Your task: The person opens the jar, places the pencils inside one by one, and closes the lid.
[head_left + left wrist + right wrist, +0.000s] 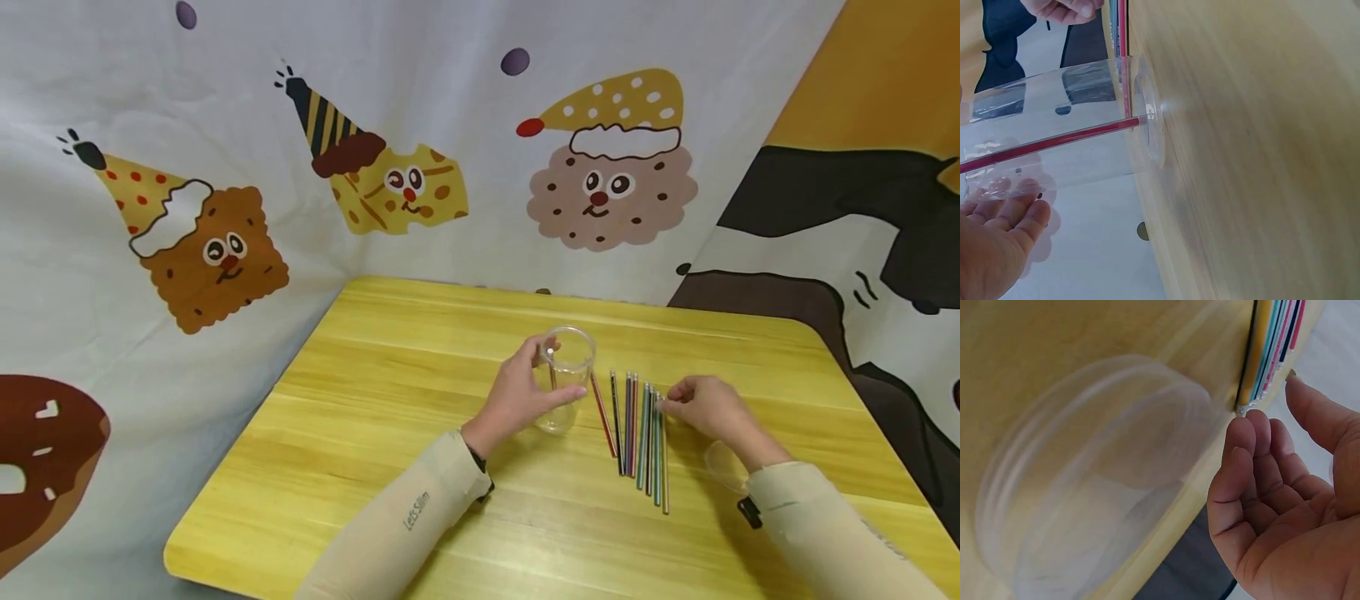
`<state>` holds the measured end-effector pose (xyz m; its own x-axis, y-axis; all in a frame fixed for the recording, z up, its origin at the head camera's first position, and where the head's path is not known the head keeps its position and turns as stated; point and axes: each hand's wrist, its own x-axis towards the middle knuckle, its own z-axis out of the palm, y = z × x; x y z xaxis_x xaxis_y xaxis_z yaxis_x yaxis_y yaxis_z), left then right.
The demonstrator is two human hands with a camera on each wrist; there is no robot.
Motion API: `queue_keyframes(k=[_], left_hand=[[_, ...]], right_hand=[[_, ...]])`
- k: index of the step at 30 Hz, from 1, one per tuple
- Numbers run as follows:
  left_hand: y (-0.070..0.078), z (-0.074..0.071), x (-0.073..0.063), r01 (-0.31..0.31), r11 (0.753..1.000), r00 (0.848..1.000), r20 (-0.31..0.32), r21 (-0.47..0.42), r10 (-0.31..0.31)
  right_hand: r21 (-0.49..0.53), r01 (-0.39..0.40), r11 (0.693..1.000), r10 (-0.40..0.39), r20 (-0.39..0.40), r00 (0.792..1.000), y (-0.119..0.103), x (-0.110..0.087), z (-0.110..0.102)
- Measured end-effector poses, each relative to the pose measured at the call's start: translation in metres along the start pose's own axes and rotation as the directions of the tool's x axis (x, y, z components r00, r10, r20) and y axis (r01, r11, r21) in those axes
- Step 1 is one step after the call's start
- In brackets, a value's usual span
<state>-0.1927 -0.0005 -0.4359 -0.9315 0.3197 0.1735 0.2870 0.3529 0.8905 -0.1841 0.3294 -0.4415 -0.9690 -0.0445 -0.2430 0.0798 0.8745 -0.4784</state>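
Taking 12 o'clock as straight away from the person, the right hand (708,408) is the nearer one to the row of pencils (642,442), its fingertips at the far end of the gold pencil (664,458). That pencil's long axis runs close to 12–6, so from the fingertips its length stretches toward 6 o'clock, while the others fan out to the 8 and 9 o'clock side. At the row's other edge, the red pencil (603,417) slants more nearly 11–5, just beside the cup (566,375). In the right wrist view, thumb and fingertips stand apart with nothing between them; whether a fingertip touches the gold pencil's end, I cannot tell. The left hand (517,387) is wrapped round the cup from its 9 o'clock side, thumb at the front, keeping it upright. One pencil (1054,144) leans inside it. The cup lies between 9 and 10 o'clock from the right fingertips, with the row between. The clear lid (1104,481) lies between 4 and 5 o'clock from them, near the right wrist, on the table (375,375).
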Motion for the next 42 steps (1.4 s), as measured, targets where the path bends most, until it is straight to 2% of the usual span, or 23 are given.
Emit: queue_keyframes(k=[4,15,20,23,26,33,42], left_hand=[[-0.001,0.001,0.000,-0.003,1.000,1.000,-0.002,0.001,0.003],[-0.001,0.001,0.001,0.003,0.999,1.000,-0.003,0.042,-0.003],[0.000,0.001,0.001,0.002,0.999,1.000,-0.006,0.054,-0.001],[0.000,0.001,0.001,0.005,0.999,1.000,-0.009,0.055,-0.004],[-0.001,0.001,0.002,0.013,0.998,1.000,-0.010,0.056,-0.012],[-0.001,0.002,0.002,0.021,0.998,1.000,-0.002,0.055,-0.021],[0.000,0.000,0.002,0.027,0.998,1.000,-0.005,0.050,-0.027]], right_hand=[[-0.009,-0.003,1.000,0.003,0.017,1.000,0.000,-0.001,0.003],[-0.002,-0.005,1.000,0.005,0.006,1.000,0.007,0.003,0.006],[-0.046,-0.017,0.999,0.016,-0.016,1.000,0.010,0.006,0.003],[-0.076,-0.027,0.997,0.027,-0.002,1.000,0.010,0.009,0.002],[-0.081,-0.034,0.996,0.035,0.019,0.999,0.009,0.011,0.002],[-0.106,-0.064,0.992,0.064,-0.003,0.998,0.009,0.012,0.002],[-0.133,-0.087,0.987,0.095,0.055,0.994,0.006,0.013,0.000]])
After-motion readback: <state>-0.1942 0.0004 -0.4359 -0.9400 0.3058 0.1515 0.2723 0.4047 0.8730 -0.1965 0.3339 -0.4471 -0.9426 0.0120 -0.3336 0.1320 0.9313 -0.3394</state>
